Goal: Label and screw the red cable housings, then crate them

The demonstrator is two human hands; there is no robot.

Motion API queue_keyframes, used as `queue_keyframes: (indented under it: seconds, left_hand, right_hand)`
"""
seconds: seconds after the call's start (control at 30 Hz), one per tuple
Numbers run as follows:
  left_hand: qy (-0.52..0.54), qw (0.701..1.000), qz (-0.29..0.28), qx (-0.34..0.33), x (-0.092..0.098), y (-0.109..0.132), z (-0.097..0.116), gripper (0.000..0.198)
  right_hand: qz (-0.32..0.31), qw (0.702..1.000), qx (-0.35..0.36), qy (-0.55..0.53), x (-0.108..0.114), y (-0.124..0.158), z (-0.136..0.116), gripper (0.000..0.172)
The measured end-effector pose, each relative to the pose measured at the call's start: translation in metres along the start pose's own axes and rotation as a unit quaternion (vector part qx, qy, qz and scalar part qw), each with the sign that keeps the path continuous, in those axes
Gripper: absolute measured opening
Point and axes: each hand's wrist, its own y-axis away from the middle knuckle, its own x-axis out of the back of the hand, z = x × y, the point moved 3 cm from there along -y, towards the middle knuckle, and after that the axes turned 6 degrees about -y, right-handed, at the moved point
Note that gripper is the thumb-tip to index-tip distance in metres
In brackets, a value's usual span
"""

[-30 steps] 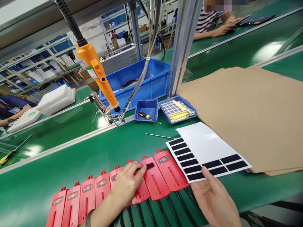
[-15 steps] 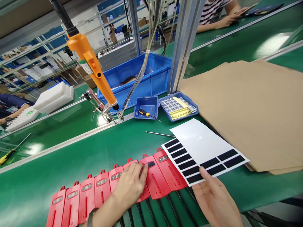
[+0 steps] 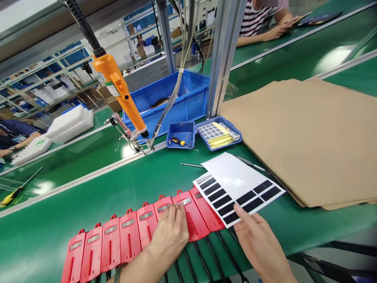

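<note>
Several fingers (image 3: pixel 173 212) of the left hand (image 3: pixel 171 231) bunch at a shiny strip (image 3: pixel 186 201) on one flat red case (image 3: pixel 193 221), their grip hidden; the right hand (image 3: pixel 260 239) pinches a white, black-blocked sheet (image 3: pixel 239 184) above the green surface (image 3: pixel 123 182).

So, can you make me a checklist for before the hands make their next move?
1. Sheet held: ok, the right hand grips its near edge.
2. Black strips on the sheet: ok, several are there.
3. Red cases lined up: ok, side by side.
4. Shiny strip by the left hand lying flat: cannot tell, glare and fingers hide it.
5. Rightmost case fully visible: not ok, the sheet hides part.
</note>
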Motion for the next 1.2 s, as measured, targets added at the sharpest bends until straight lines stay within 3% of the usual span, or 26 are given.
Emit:
queue_keyframes:
  seconds: [0.13, 0.23, 0.33, 0.4, 0.6, 0.77, 0.83, 0.93, 1.0, 1.03, 1.07, 1.13, 1.2]
  left_hand:
    - [0.133, 0.990, 0.008, 0.050, 0.013, -0.009, -0.025, 0.044]
    - [0.231, 0.962, 0.106, 0.100, 0.038, -0.021, -0.036, 0.037]
    - [0.348, 0.919, 0.169, 0.078, 0.058, -0.033, -0.030, 0.029]
    - [0.391, 0.905, 0.160, 0.044, 0.063, -0.038, -0.020, 0.030]
    - [0.376, 0.915, 0.148, 0.004, 0.061, -0.037, -0.011, 0.034]
    - [0.411, 0.904, 0.119, -0.001, 0.065, -0.034, -0.013, 0.037]
    - [0.458, 0.883, 0.106, 0.006, 0.068, -0.036, -0.015, 0.037]
    - [0.589, 0.802, 0.079, 0.062, 0.064, -0.041, -0.022, 0.031]
    - [0.650, 0.746, 0.070, 0.127, 0.054, -0.044, -0.031, 0.025]
    - [0.656, 0.734, 0.074, 0.160, 0.047, -0.045, -0.036, 0.023]
    - [0.646, 0.735, 0.080, 0.189, 0.040, -0.045, -0.041, 0.023]
    - [0.594, 0.768, 0.094, 0.220, 0.024, -0.043, -0.048, 0.024]
    - [0.516, 0.824, 0.100, 0.210, 0.010, -0.042, -0.048, 0.024]
  right_hand:
    - [-0.008, 0.998, -0.028, 0.052, 0.002, 0.012, -0.002, 0.059]
    - [-0.094, 0.990, 0.031, 0.102, -0.004, 0.022, -0.010, 0.038]
    - [-0.166, 0.970, 0.088, 0.152, -0.015, 0.033, -0.017, 0.030]
    - [-0.180, 0.951, 0.142, 0.209, -0.021, 0.039, -0.022, 0.033]
    - [-0.150, 0.886, 0.316, 0.303, -0.029, 0.050, -0.034, 0.036]
    - [-0.147, 0.862, 0.372, 0.311, -0.032, 0.049, -0.038, 0.029]
    - [-0.155, 0.860, 0.378, 0.306, -0.034, 0.047, -0.041, 0.028]
    - [-0.177, 0.881, 0.331, 0.288, -0.033, 0.041, -0.041, 0.029]
    - [-0.161, 0.924, 0.243, 0.249, -0.028, 0.031, -0.037, 0.034]
    - [-0.137, 0.950, 0.185, 0.211, -0.025, 0.025, -0.033, 0.037]
    - [-0.103, 0.974, 0.128, 0.156, -0.021, 0.019, -0.029, 0.038]
    - [-0.024, 0.999, 0.040, -0.003, -0.013, 0.008, -0.021, 0.033]
    - [0.027, 0.985, -0.013, -0.168, -0.010, 0.000, -0.014, 0.029]
